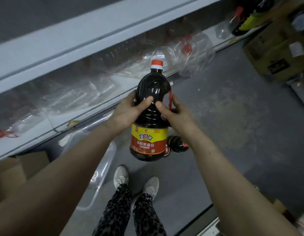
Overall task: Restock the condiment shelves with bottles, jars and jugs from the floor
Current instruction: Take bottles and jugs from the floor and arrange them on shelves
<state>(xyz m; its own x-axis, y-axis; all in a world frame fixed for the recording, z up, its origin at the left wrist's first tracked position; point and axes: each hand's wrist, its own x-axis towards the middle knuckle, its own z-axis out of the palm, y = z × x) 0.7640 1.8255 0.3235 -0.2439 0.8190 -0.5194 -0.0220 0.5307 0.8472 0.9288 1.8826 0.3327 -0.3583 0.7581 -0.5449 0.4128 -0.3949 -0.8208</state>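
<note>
From the head camera, the left hand (126, 111) and right hand (176, 113) both clasp the waist of a dark soy sauce bottle (152, 113), held upright above the floor (224, 116) beside the shelf (66, 40). The smooth, heavy bottle could slip and drop onto smaller bottles (177, 143) below. Its red-and-yellow label (148, 140) reads 味极鲜酱油.

A grey concrete floor (224, 133) is stretching beneath pale metal shelving (62, 41) running along the left, while brown cardboard boxes (275, 53) are sitting at the upper right in dim light.
</note>
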